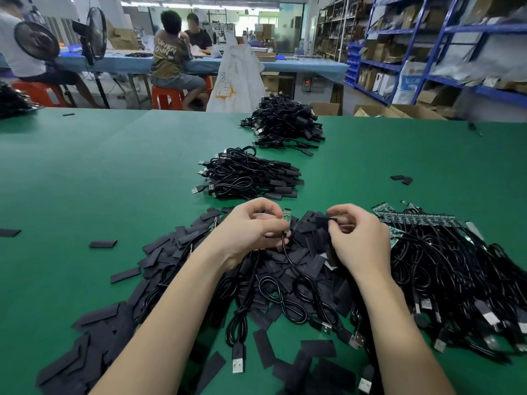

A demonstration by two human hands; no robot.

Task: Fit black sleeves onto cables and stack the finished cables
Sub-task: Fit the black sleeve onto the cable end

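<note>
My left hand pinches a black cable just below its small green circuit board, which stands upright; the cable trails down toward me. My right hand pinches a flat black sleeve a little to the right of the board, apart from it. Under both hands lies a heap of loose black sleeves. A pile of bare cables with green boards lies at the right. A neat stack of sleeved cables sits just beyond my hands.
A second, larger heap of cables lies farther back on the green table. Stray sleeves dot the mat at left and right. Beyond the table edge are people on orange stools, fans, a white sack and blue shelving.
</note>
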